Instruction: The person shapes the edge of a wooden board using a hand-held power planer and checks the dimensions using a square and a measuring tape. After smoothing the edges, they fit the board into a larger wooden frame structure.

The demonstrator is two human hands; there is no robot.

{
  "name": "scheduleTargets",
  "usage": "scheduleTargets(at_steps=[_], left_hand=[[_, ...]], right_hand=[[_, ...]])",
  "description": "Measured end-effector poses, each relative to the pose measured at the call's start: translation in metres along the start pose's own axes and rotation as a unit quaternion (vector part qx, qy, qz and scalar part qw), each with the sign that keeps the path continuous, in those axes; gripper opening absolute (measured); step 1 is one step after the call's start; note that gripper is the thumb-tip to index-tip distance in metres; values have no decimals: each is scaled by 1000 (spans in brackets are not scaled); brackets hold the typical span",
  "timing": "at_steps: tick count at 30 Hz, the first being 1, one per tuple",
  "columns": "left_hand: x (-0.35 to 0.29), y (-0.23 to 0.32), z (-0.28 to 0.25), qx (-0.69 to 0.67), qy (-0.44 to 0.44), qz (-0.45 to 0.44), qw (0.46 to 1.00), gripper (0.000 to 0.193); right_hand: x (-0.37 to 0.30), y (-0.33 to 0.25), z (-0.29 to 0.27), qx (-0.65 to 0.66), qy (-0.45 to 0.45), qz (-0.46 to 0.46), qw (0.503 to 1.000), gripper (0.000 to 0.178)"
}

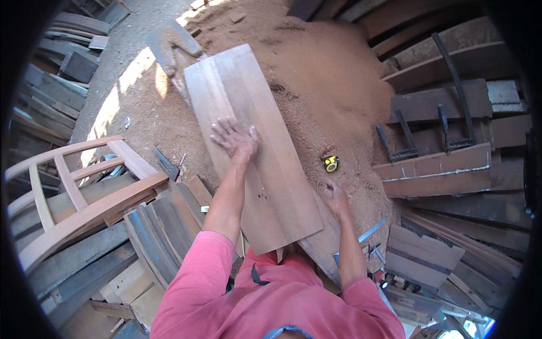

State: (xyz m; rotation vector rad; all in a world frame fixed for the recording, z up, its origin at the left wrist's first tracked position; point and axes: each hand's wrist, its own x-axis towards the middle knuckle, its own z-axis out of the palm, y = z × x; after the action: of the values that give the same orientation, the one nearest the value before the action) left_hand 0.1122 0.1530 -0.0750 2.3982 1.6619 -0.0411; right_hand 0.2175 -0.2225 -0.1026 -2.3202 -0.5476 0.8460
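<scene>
A wide wooden panel [265,152] lies lengthwise in front of me, resting on a darker plank [322,231] that shows below its right edge. My left hand [236,138] presses flat on the panel's face, fingers spread. Several small dark marks [262,196] show on the panel nearer to me. To the right of the panel, my right hand [337,200] is closed, its fingers curled; what they hold, if anything, is too small to tell. Just beyond it a yellow and black tape measure [331,164] sits on the sawdust.
Sawdust [333,73] is heaped on the ground ahead. A curved wooden frame [84,198] stands at the left beside stacked boards [164,237]. Bar clamps [454,113] hold boards [435,169] on the right. A metal square [370,231] lies near my right forearm.
</scene>
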Motion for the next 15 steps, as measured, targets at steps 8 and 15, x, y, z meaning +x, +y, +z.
scheduleTargets(at_steps=[8,15], left_hand=[[-102,-133,-46,-88,-8,-44,995,91],[-84,-192,-231,-587,35,39,808,51]], right_hand=[[-131,-42,32,-173,-5,1,985,55],[-109,-82,-2,-198,-135,15,971,48]])
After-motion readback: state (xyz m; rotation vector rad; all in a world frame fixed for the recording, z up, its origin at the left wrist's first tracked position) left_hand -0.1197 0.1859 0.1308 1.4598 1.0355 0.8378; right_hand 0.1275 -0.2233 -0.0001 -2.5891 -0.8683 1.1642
